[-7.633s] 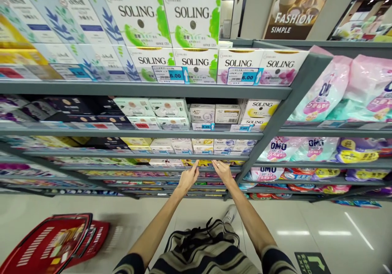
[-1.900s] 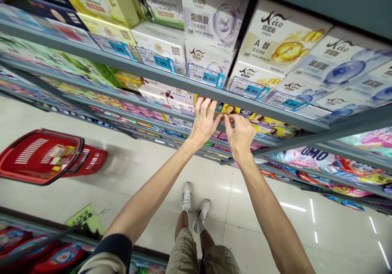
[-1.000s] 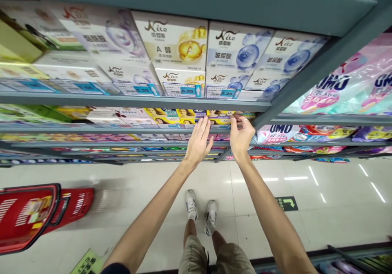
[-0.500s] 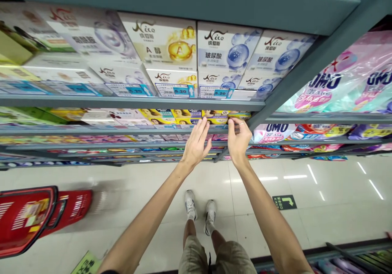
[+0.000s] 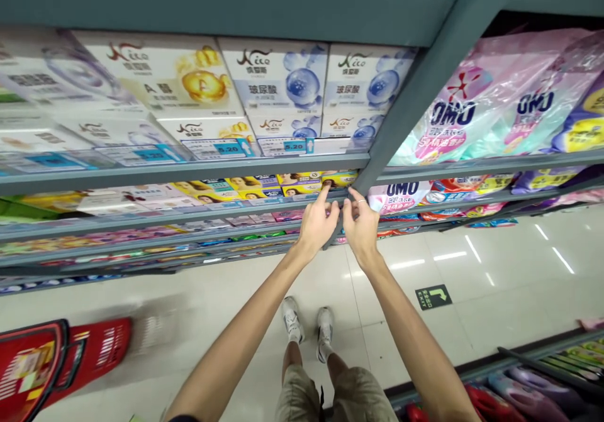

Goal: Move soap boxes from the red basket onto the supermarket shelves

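Observation:
On the second shelf down, my left hand point(image 5: 321, 221) reaches up with its index finger stretched to the front of a small yellow box point(image 5: 340, 179), the last one at the right end. My right hand point(image 5: 361, 226), with a ring on one finger, is close beside it, its index finger pointing to the box's right lower corner by the shelf post. Both hands appear to hold nothing, thumbs apart from index fingers. Whether the fingertips press on the box is hard to tell. More yellow boxes point(image 5: 299, 184) with a pictured face stand in stacks to the left.
White Nico boxes point(image 5: 278, 85) fill the shelf above, with price tags point(image 5: 287, 146) along its edge. Right of the grey post point(image 5: 401, 107) are OMO laundry bags point(image 5: 453, 114). A red basket point(image 5: 99, 346) is on the floor at left. Another rack point(image 5: 533, 378) is at lower right.
My view has shifted to the right. My left hand has moved right along the yellow boxes to the end one, its flat fingers now partly curled with the index finger out.

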Available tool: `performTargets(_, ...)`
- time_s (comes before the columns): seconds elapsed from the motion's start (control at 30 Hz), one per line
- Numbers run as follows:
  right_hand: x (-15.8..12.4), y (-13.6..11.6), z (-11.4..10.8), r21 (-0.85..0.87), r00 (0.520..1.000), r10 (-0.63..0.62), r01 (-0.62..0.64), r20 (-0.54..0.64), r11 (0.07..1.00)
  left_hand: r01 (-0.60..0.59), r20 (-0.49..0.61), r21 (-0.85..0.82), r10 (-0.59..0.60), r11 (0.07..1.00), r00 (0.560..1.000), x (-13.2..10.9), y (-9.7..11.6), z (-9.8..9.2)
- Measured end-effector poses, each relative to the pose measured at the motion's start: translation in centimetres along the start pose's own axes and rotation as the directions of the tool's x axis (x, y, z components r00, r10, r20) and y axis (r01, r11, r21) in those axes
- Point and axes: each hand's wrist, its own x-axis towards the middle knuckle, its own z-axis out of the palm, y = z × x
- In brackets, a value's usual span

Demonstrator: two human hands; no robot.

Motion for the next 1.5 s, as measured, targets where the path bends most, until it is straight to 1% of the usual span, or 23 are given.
performTargets(0.07, -0.2, 0.2, -0.2, -0.041, 0.999, 0.007, -0.005, 0.043, 0.999, -0.010, 0.026, 0.074, 0.008, 0.997, 1.000, 0.0, 0.1, 0.5)
performTargets(0.13, 0.0, 0.1, -0.4, -0.143, 0.995, 0.000, 0.014, 0.097, 0.990, -0.028, 0.047, 0.216, 0.018, 0.976, 0.999, 0.0, 0.2, 0.8)
performTargets(0.2, 0.3, -0.1, -0.7, -0.249, 0.986, -0.004, 0.047, 0.168, 0.967, -0.029, 0.053, 0.382, 0.009, 0.924, 0.999, 0.1, 0.4, 0.8)
performTargets(0.27, 0.3, -0.2, -1.1, -0.258, 0.978, -0.029, 0.083, 0.205, 0.962, -0.021, 0.061, 0.504, -0.012, 0.863, 0.998, 0.3, 0.6, 0.7)
performTargets(0.3, 0.2, -0.1, -1.4, -0.208, 0.982, -0.053, 0.091, 0.184, 0.974, -0.022, 0.072, 0.534, -0.020, 0.845, 0.997, 0.4, 0.7, 0.7)
performTargets(0.33, 0.0, 0.1, -1.6, -0.129, 0.989, -0.068, 0.085, 0.128, 0.988, -0.024, 0.081, 0.545, -0.025, 0.838, 0.996, 0.4, 0.8, 0.7)
performTargets(0.37, -0.3, 0.5, -1.9, -0.034, 0.997, -0.059, 0.060, 0.043, 0.998, -0.026, 0.087, 0.543, -0.026, 0.839, 0.996, 0.5, 0.9, 0.8)
performTargets(0.4, -0.4, 1.0, -2.1, 0.072, 0.999, -0.014, 0.018, -0.053, 0.997, -0.027, 0.087, 0.531, -0.023, 0.847, 0.996, 0.5, 1.0, 0.8)
performTargets(0.43, -0.5, 1.7, -2.2, 0.188, 0.989, 0.062, -0.036, -0.132, 0.982, -0.028, 0.081, 0.512, -0.016, 0.859, 0.997, 0.5, 1.1, 0.9)
performTargets(0.47, -0.3, 2.5, -2.2, 0.308, 0.973, 0.152, -0.093, -0.174, 0.947, -0.027, 0.069, 0.486, -0.008, 0.874, 0.998, 0.4, 1.1, 0.9)
performTargets(0.5, 0.2, 3.3, -2.1, 0.422, 0.956, 0.235, -0.142, -0.178, 0.895, -0.023, 0.052, 0.450, -0.001, 0.893, 0.999, 0.4, 1.1, 0.9)
performTargets(0.53, 0.8, 4.1, -1.9, 0.520, 0.945, 0.290, -0.174, -0.150, 0.836, -0.017, 0.035, 0.402, 0.003, 0.916, 0.999, 0.3, 1.1, 1.0)
performTargets(0.57, 1.7, 5.0, -1.6, 0.594, 0.946, 0.309, -0.193, -0.098, 0.781, -0.005, 0.015, 0.340, 0.000, 0.941, 1.000, 0.2, 1.0, 1.0)
performTargets(0.6, 2.6, 5.7, -1.2, 0.639, 0.953, 0.301, -0.207, -0.041, 0.741, 0.013, -0.005, 0.266, -0.012, 0.964, 1.000, 0.0, 1.0, 1.1)
performTargets(0.67, 4.5, 7.0, -0.6, 0.659, 0.964, 0.259, -0.230, 0.055, 0.716, 0.064, -0.033, 0.112, -0.060, 0.992, 0.998, -0.3, 1.0, 1.2)
performTargets(0.77, 6.6, 8.0, -0.3, 0.644, 0.964, 0.224, -0.264, 0.146, 0.718, 0.148, -0.021, -0.084, -0.150, 0.985, 0.988, -0.9, 1.4, 1.5)
performTargets(0.87, 7.6, 8.3, -0.7, 0.629, 0.963, 0.175, -0.266, 0.204, 0.730, 0.215, -0.017, -0.219, -0.224, 0.952, 0.974, -1.5, 2.2, 1.7)
performTargets(1.0, 8.3, 8.5, -1.1, 0.543, 0.966, 0.125, -0.233, 0.228, 0.807, 0.272, -0.020, -0.293, -0.290, 0.917, 0.957, -1.9, 2.6, 1.8)
performTargets(1.13, 9.1, 9.3, -1.1, 0.453, 0.969, 0.086, -0.186, 0.231, 0.872, 0.297, -0.005, -0.371, -0.322, 0.880, 0.947, -1.7, 2.0, 2.4)
performTargets(1.2, 9.6, 9.8, -1.2, 0.359, 0.971, 0.031, -0.118, 0.238, 0.926, 0.305, -0.011, -0.414, -0.340, 0.857, 0.940, -1.7, 1.6, 2.8)
performTargets(1.3, 10.5, 10.5, -1.6, 0.155, 0.958, -0.076, 0.033, 0.276, 0.987, 0.327, -0.017, -0.475, -0.380, 0.817, 0.925, -2.1, 1.2, 3.3)
performTargets(1.4, 11.5, 11.7, -2.1, 0.016, 0.916, -0.157, 0.163, 0.369, 0.987, 0.357, -0.020, -0.522, -0.429, 0.775, 0.903, -2.2, 1.3, 3.8)
performTargets(1.5, 12.5, 13.3, -2.3, -0.141, 0.860, -0.224, 0.319, 0.458, 0.937, 0.304, -0.117, -0.562, -0.439, 0.769, 0.891, -1.8, 1.6, 4.5)
